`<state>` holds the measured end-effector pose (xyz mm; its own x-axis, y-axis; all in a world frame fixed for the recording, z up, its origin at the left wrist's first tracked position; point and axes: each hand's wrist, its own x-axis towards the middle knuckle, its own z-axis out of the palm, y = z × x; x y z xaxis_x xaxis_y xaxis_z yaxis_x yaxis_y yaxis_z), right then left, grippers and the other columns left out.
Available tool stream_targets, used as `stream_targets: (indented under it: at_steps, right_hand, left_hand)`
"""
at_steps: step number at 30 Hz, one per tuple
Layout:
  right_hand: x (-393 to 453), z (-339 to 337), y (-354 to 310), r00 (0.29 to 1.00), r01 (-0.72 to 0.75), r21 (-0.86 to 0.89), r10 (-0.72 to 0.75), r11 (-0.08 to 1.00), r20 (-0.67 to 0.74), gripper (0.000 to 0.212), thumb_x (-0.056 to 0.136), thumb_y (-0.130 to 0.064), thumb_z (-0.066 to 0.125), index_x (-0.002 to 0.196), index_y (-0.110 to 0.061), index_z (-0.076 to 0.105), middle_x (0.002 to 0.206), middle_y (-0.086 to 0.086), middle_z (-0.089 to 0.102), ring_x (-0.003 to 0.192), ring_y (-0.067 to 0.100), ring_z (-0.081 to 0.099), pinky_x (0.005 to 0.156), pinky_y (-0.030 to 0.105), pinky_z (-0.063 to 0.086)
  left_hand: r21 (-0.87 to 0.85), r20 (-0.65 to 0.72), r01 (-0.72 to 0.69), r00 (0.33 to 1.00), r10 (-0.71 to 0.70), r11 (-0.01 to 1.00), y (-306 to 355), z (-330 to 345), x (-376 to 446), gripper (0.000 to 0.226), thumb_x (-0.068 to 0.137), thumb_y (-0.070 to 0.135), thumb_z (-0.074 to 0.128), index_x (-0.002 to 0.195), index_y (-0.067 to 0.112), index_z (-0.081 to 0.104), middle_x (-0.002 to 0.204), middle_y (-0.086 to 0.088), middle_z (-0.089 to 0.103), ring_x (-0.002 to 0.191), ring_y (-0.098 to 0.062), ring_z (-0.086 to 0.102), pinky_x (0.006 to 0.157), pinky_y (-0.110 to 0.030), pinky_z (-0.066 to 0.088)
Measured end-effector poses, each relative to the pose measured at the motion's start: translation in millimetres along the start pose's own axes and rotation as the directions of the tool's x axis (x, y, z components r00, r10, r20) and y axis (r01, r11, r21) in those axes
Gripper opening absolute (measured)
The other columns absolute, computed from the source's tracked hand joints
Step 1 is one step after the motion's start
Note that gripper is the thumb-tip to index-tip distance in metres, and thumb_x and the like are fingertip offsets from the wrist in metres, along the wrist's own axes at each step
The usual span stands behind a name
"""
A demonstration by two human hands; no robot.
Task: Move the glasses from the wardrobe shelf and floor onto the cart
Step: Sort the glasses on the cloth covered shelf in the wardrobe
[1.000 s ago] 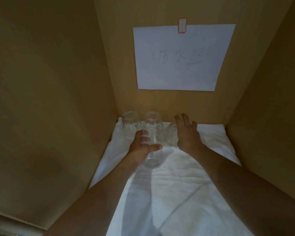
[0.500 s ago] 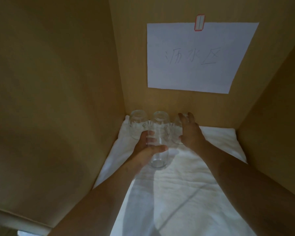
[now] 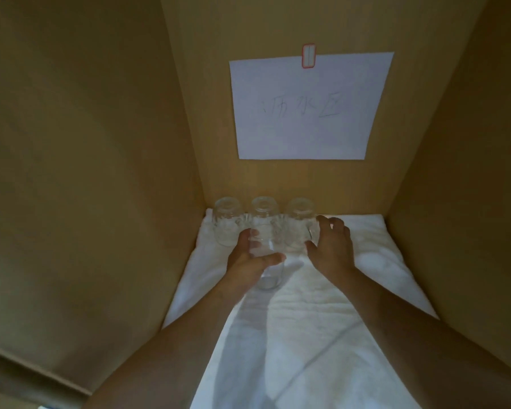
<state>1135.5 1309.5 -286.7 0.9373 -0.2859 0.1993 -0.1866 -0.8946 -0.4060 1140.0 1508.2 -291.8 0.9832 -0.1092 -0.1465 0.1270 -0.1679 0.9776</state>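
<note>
Three upturned glasses [image 3: 300, 225] line the shelf's back on the towel [image 3: 322, 305]; left hand [image 3: 248, 261] grips a fourth glass [image 3: 267, 261]. Right hand [image 3: 332, 247], fingers spread, has drawn back beside the rightmost, ungrasped.

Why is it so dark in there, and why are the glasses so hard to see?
In the head view the wardrobe is dim; the arms cast grey shadows down the white towel. The clear glasses blend into it: three stand by the back wall, a fourth is gripped by the left hand. The right hand reaches beside them. The paper sign looks skewed by the wide lens.
</note>
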Motion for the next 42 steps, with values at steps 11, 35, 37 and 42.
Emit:
stream_targets:
  at_steps: [11,35,37,42]
  right_hand:
    - [-44,-22,11,0.925,-0.338,0.336,0.246,0.879,0.288,0.056,0.108,-0.048,0.029,0.117,-0.014,0.072,0.119,0.013,0.070,0.113,0.032,0.063,0.092,0.034,0.046]
    - [-22,-80,50,0.962,-0.223,0.483,0.270,0.847,-0.029,0.081,0.067,-0.021,0.094,0.138,-0.017,0.056,0.135,0.009,0.053,0.117,0.026,0.059,0.101,0.037,0.051]
    - [-14,-80,50,0.983,-0.157,0.342,0.180,0.926,-0.037,0.082,0.070,-0.025,0.093,0.142,-0.019,0.053,0.137,0.009,0.050,0.120,0.026,0.056,0.102,0.034,0.048]
    - [6,-74,47,1.000,-0.014,0.194,0.014,0.981,0.000,0.083,0.075,-0.024,0.089,0.147,-0.021,0.048,0.146,0.010,0.045,0.126,0.030,0.051,0.107,0.039,0.044]
  left_hand:
    - [-0.140,0.076,-0.096,0.991,0.107,0.985,43,31,-21,0.080,0.042,0.033,0.095,0.108,0.027,0.051,0.112,0.002,0.061,0.107,-0.017,0.063,0.089,-0.038,0.052]
    - [0.704,0.162,-0.332,0.936,0.313,0.628,36,32,-22,0.078,0.075,0.060,0.077,0.143,0.034,0.049,0.153,-0.002,0.044,0.141,-0.029,0.036,0.112,-0.047,0.039]
    - [0.754,0.182,-0.327,0.937,0.297,0.570,35,31,-21,0.074,0.078,0.062,0.073,0.143,0.038,0.047,0.156,-0.002,0.039,0.144,-0.031,0.031,0.113,-0.048,0.037]
    - [0.790,0.183,-0.310,0.942,0.280,0.529,27,32,-15,0.072,0.080,0.062,0.070,0.144,0.041,0.045,0.159,-0.001,0.035,0.145,-0.031,0.027,0.111,-0.047,0.035]
